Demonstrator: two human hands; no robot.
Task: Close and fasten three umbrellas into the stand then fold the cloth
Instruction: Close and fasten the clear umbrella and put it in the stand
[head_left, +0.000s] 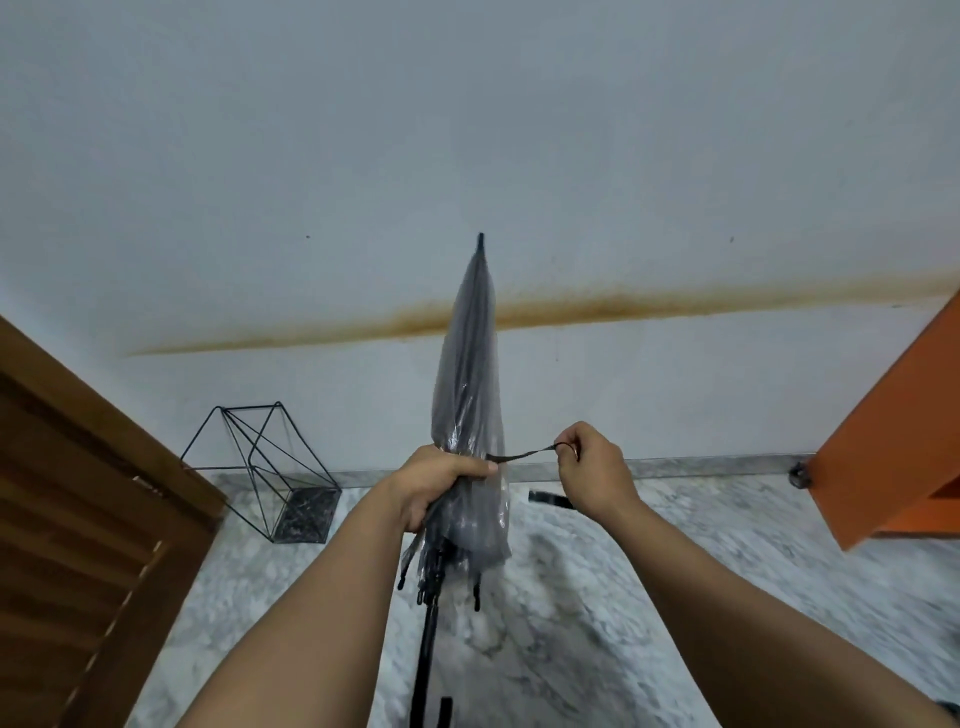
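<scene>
left hand (441, 480) grips upright umbrella (470, 395), tip up; right hand (592, 467) pinches strap (519, 455).

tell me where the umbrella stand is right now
In the head view the wire umbrella stand sits on the marble floor against the wall, left of the held umbrella, beside the wooden door.

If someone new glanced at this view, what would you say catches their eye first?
Most likely the closed transparent grey umbrella at centre, tip pointing up toward the wall: the left hand holds its gathered canopy in a firm grip while the right hand pinches its black strap, pulled out to the right. Next, the rusty stain streaking across the white wall, and the wire umbrella stand on the floor at left.
</scene>
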